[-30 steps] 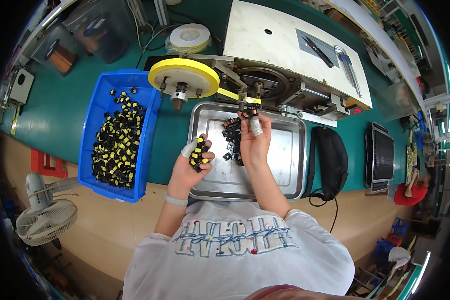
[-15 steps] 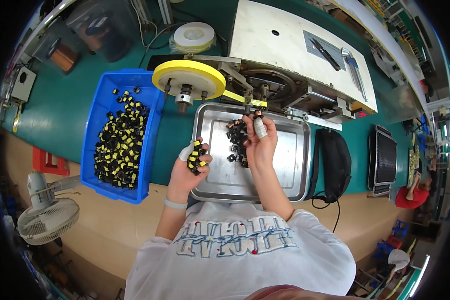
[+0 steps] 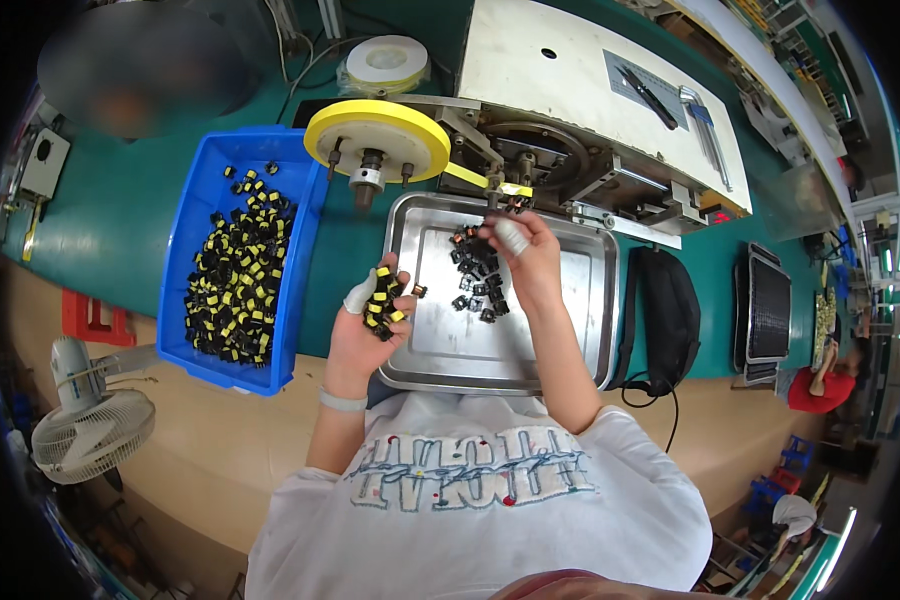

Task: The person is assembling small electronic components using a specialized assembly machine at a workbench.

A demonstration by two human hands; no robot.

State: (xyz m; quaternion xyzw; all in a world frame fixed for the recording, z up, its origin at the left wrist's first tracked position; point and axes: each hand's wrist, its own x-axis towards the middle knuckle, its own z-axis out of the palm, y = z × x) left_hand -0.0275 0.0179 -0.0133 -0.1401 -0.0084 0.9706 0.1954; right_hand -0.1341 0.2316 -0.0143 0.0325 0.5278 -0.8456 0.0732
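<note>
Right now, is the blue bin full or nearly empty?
Partly full. The blue bin holds a loose layer of small black-and-yellow parts, with bare blue floor showing near its rim.

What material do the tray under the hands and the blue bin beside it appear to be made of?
The tray looks like bare metal, probably stainless steel: grey, shiny, with soft reflections and a rolled rim. The blue bin looks like moulded plastic: one even opaque colour, dull sheen, thick rounded walls.

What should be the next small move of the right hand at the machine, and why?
Probably draw the right hand back from the machine head toward the metal tray. Its fingertips are right at the yellow tape there, seemingly holding a small part, while the left hand holds a cluster of black-and-yellow parts ready.
</note>
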